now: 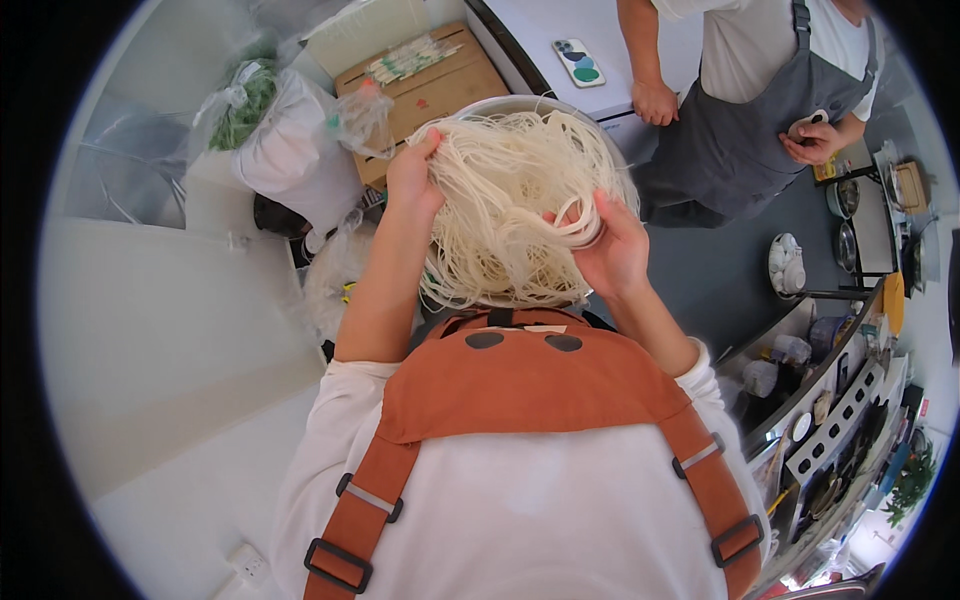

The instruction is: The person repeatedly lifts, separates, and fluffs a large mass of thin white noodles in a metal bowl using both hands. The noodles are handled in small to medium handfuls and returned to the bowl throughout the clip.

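Observation:
A large heap of pale, thin noodles [517,195] fills a round metal basin [611,139] in front of my orange apron [525,382]. At the heap's upper left, my left hand [416,176] grips a bundle of strands between thumb and fingers. My right hand [615,244] holds a looped hank of noodles on the right side, its fingers partly hidden under the strands. Stretched strands run between both hands across the top of the heap. Most of the basin's wall is covered by noodles, and its base is hidden.
A cardboard box [420,90] with packaged sticks stands beyond the basin, beside a white sack [292,142] and bagged greens [251,101]. A phone [579,63] lies on a white surface. A person in a grey apron [739,135] stands at the right, near shelves [862,225] of bowls.

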Motion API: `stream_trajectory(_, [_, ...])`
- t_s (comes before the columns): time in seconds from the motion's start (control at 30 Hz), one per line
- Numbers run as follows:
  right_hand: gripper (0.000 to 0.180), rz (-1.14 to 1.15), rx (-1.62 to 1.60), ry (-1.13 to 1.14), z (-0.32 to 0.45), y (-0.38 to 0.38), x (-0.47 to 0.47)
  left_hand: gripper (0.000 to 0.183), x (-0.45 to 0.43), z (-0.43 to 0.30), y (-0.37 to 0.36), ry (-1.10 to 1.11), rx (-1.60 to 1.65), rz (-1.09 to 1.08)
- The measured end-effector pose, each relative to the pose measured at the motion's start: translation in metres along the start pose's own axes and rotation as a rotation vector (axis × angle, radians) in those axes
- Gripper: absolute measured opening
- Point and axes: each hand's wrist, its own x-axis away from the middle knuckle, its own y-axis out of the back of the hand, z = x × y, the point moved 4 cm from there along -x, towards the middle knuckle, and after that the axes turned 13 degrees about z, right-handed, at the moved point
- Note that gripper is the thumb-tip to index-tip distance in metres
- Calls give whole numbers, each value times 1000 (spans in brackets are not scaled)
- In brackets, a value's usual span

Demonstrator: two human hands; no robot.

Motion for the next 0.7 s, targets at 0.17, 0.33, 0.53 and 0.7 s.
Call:
stream_trajectory(0.17, [26, -99, 326, -278, 18, -16, 23, 13, -37, -3, 40, -139, -124, -124])
stream_trajectory(0.33, [22, -51, 576, -557, 51, -23, 45, 15, -36, -1, 46, -293, -696, -216])
stream_trajectory(0.53, [28, -179, 397, -318, 71, -16, 24, 27, -43, 9, 55, -264, -1168, -127])
stream_trajectory(0.7, [25, -190, 23, -118, 43, -1, -18, 38, 17, -2, 9, -973, -1970, -362])
